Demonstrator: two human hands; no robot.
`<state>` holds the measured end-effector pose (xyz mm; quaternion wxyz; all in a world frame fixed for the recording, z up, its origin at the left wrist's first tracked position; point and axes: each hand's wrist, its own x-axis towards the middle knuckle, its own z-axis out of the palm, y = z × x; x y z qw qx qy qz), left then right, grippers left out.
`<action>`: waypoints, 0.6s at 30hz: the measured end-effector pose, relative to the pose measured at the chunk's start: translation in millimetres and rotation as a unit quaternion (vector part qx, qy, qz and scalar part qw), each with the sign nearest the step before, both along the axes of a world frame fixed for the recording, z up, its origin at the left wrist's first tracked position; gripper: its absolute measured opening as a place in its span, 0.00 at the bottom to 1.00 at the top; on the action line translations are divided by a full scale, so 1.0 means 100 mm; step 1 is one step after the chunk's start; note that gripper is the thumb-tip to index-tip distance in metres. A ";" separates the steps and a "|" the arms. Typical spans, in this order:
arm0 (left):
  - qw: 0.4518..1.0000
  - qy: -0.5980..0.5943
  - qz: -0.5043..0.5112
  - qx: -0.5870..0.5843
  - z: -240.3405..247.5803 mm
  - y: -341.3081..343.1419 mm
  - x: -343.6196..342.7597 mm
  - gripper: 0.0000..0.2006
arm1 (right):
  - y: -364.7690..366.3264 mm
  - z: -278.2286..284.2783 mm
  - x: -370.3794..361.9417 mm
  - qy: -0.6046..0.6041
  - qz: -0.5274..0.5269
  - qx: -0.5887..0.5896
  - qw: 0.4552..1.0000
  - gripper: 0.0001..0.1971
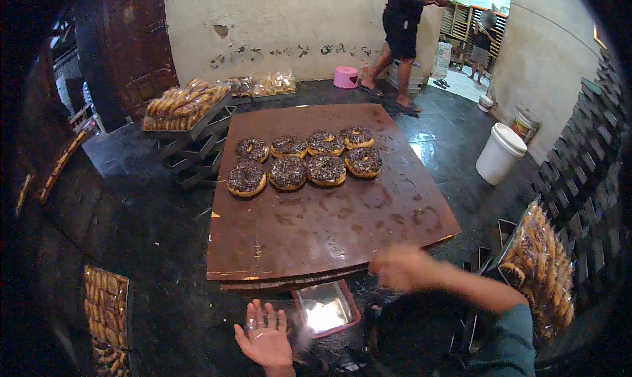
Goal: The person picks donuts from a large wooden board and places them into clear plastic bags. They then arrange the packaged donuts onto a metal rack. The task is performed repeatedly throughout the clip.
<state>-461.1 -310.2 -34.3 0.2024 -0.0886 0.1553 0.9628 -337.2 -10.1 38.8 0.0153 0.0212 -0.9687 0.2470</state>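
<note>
Several doughnuts [326,171] with dark topping and pale sprinkles lie in two rows on the far half of a brown tabletop [296,239]. My left hand [266,337] is palm up below the table's near edge, fingers stretched and apart, with nothing plainly held. Beside it, to the right, is a shallow pinkish tray [356,309] with a shiny, clear sheet-like material [324,306] inside. Over the near right edge of the table, my right hand [405,269] is smeared by motion, so its fingers and anything in them cannot be made out.
Bagged pastries sit on stacked trays [187,107] at the left, in another tray [543,268] at the right and one [105,304] at lower left. A white bucket [500,154] and a pink tub [345,77] stand on the floor. One person [401,28] walks behind the table; another [482,44] is farther back.
</note>
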 end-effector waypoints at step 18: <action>0.911 -0.295 -0.210 0.196 -0.47 0.45 0.52 0.40 | 0.06 0.25 0.17 0.214 -0.174 -0.433 0.858 0.58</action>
